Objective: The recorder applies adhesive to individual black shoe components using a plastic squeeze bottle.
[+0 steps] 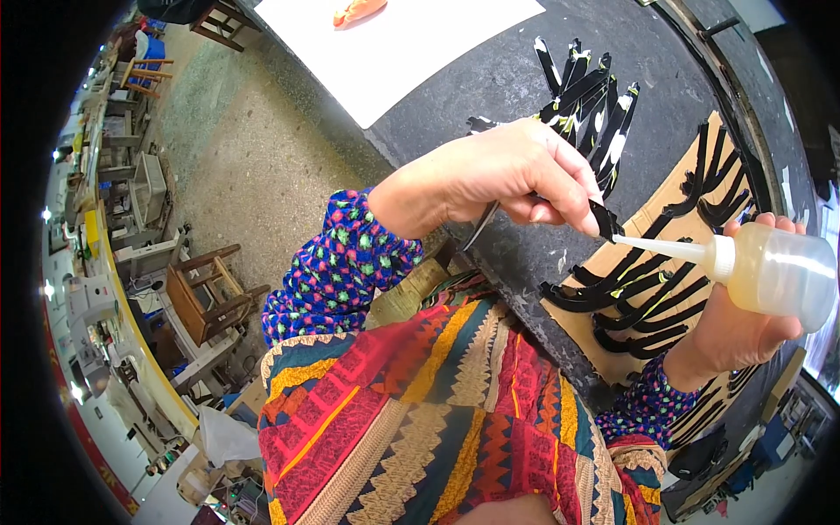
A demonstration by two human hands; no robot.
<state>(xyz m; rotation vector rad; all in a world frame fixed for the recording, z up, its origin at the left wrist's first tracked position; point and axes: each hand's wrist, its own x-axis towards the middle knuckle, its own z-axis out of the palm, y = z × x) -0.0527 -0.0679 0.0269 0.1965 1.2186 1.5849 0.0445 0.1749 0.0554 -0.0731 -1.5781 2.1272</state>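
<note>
My left hand (516,171) pinches the end of a black fabric strip (604,219) between thumb and fingers. A dark length, perhaps the same strip, hangs below the palm. My right hand (735,328) is wrapped round a clear squeeze bottle (774,271) of pale yellowish liquid, tilted on its side. Its long narrow nozzle (661,248) points left, and the tip meets or nearly meets the strip's end. Under the bottle, several black strips (630,341) lie spread on a cardboard sheet (582,337). Beyond my left hand is a loose pile of black strips (595,96) with whitish patches.
The dark worktable (437,122) carries a white sheet (420,44) at the far left, with an orange object (359,10) on it. A raised rail (726,70) runs along the table's far right. On the floor to the left stands a wooden stool (206,297).
</note>
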